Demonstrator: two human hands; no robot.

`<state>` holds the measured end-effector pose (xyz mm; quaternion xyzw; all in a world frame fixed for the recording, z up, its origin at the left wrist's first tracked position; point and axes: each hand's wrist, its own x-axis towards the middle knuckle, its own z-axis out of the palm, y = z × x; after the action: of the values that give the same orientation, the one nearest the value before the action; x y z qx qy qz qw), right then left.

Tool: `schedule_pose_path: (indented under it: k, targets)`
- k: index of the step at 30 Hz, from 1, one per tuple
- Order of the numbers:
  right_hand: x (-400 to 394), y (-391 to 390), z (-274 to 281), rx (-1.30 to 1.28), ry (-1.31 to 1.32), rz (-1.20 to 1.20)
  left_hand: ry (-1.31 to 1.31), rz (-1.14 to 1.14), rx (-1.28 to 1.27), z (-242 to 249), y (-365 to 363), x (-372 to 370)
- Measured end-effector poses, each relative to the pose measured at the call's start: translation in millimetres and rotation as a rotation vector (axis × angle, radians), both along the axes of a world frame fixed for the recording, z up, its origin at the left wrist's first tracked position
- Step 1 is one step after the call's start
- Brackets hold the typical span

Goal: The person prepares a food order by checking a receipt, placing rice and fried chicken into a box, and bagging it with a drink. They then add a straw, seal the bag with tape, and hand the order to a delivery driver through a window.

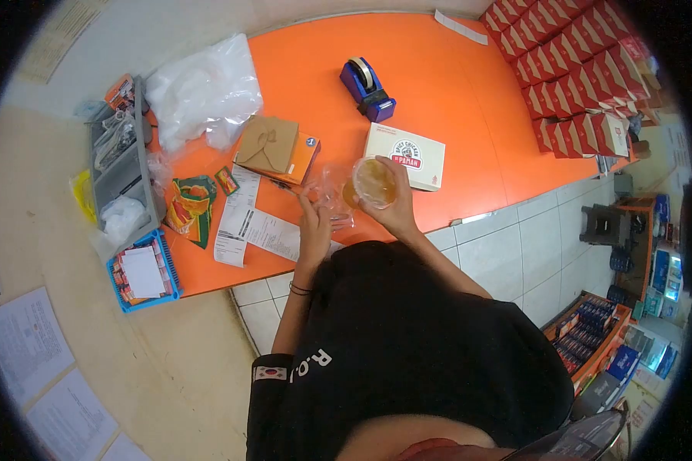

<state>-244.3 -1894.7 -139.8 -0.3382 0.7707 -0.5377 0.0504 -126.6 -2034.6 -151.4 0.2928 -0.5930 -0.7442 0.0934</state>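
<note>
My right hand is wrapped around a clear plastic cup of amber drink, its pale round top facing up toward me. Just left of the cup is a thin clear plastic bag, crumpled and see-through. My left hand has its fingers closed at the bag's near left edge; the exact grip is hard to make out. Behind the cup lies a white printed food box. Long printed receipts lie beside my left hand, with a brown paper packet farther back.
A blue tape dispenser stands on the orange table. White plastic bags, a grey organizer, a green-and-orange pouch and a blue basket are at left. Stacked red boxes fill the far right.
</note>
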Motion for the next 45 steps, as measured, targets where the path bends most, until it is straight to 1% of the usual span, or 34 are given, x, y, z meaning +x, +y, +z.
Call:
schedule_pose_path:
  k: [2, 3, 5, 6, 8, 9, 11, 12, 13, 14, 17, 18, 19, 20, 21, 22, 23, 24, 26, 27, 28, 29, 30, 32, 33, 34, 35, 36, 37, 38, 39, 41, 43, 45]
  targets:
    - [5, -1, -1, -0.111, -0.164, -0.092, -0.003, -0.101, -0.009, -18, 3, 2]
    - [6, -3, 10, -0.112, -0.166, -0.086, -0.005, -0.096, -0.01, -22, 5, 1]
    - [7, -4, 36, -0.223, -0.306, -0.028, 0.115, -0.129, -0.15, -27, 8, 0]
    - [7, -5, 42, -0.224, -0.311, -0.025, 0.11, -0.126, -0.151, -26, 9, -1]
    - [8, -9, 50, -0.463, -0.656, 0.227, 0.025, -0.181, -0.046, -23, 11, -7]
    - [9, -11, 51, -0.468, -0.657, 0.221, 0.023, -0.188, -0.048, -19, 11, -8]
    - [11, -19, 52, -0.59, -0.986, 0.445, 0.388, -0.258, -0.166, -14, 11, -12]
    - [11, -20, 49, -0.562, -1.009, 0.435, 0.39, -0.266, -0.166, -14, 11, -12]
    - [8, -20, 41, -0.566, -1.005, 0.431, 0.285, -0.236, -0.02, -15, 11, -10]
    - [5, -21, 29, -0.513, -0.955, 0.363, 0.178, -0.201, 0.125, -17, 10, -9]
    - [-2, -17, -5, -0.401, -0.835, 0.236, 0.258, -0.137, 0.099, -59, 9, -2]
    - [-5, -16, -11, -0.344, -0.763, 0.171, 0.261, -0.13, 0.099, -51, 10, -2]
    - [-6, -16, -18, -0.34, -0.765, 0.175, 0.256, -0.068, 0.093, -42, 13, -1]
    - [-7, -16, -23, -0.264, -0.52, 0.143, 0.251, -0.007, 0.088, -33, 15, -1]
    - [-7, -16, -23, -0.188, -0.276, 0.109, 0.251, -0.003, 0.09, -26, 16, -3]
    - [-5, -16, -23, -0.186, -0.276, 0.111, 0.194, 0.02, -0.254, -20, 15, -6]
    - [-2, -18, -20, -0.077, -0.151, 0.133, 0.132, 0.041, -0.597, -18, 16, -7]
    - [2, -20, -18, 0.031, -0.025, 0.153, 0.131, 0.039, -0.595, -23, 15, -6]
    - [8, -23, -19, 0.066, -0.061, 0.146, 0.016, 0.004, -0.829, -28, 12, -6]
    - [9, -23, -19, 0.098, -0.096, 0.141, 0.019, -0.002, -0.827, -26, 11, -5]
    - [8, -22, -23, 0.1, -0.097, 0.135, -0.106, -0.006, -0.889, -23, 11, 0]
    - [7, -21, -25, 0.146, -0.02, 0.167, -0.233, -0.009, -0.948, -18, 10, 2]
    - [6, -21, -27, 0.191, 0.057, 0.2, -0.233, -0.012, -0.946, -16, 8, 2]
    - [5, -16, -24, 0.184, 0.076, 0.221, -0.29, 0.083, -0.898, -14, 1, 3]
    - [3, -14, -18, 0.176, 0.098, 0.243, -0.291, 0.083, -0.897, -16, -2, 3]
    - [3, -7, -11, 0.175, 0.097, 0.243, -0.232, 0.144, -0.75, -20, -5, 4]
    - [4, 5, -3, 0.254, 0.121, 0.142, -0.171, 0.203, -0.603, -27, -9, 5]
    - [2, 15, 1, 0.332, 0.145, 0.04, -0.17, 0.205, -0.603, -44, -13, 8]
    - [-4, 26, -10, 0.33, 0.146, 0.041, -0.043, 0.263, -0.212, -64, -17, 12]
    - [-6, 37, -31, 0.271, -0.1, -0.028, 0.081, 0.309, 0.179, -76, -19, 16]
    - [-6, 40, -40, 0.209, -0.348, -0.1, 0.074, 0.303, 0.178, -70, -19, 16]
    - [-7, 34, -50, 0.165, -0.307, -0.114, 0.06, 0.332, 0.491, -60, -17, 12]
    - [-8, 24, -47, 0.206, -0.387, -0.06, 0.074, 0.268, 0.436, -53, -12, 4]
    - [-16, 20, -55, 0.195, -0.429, -0.05, 0.09, 0.206, 0.374, -59, -13, 2]
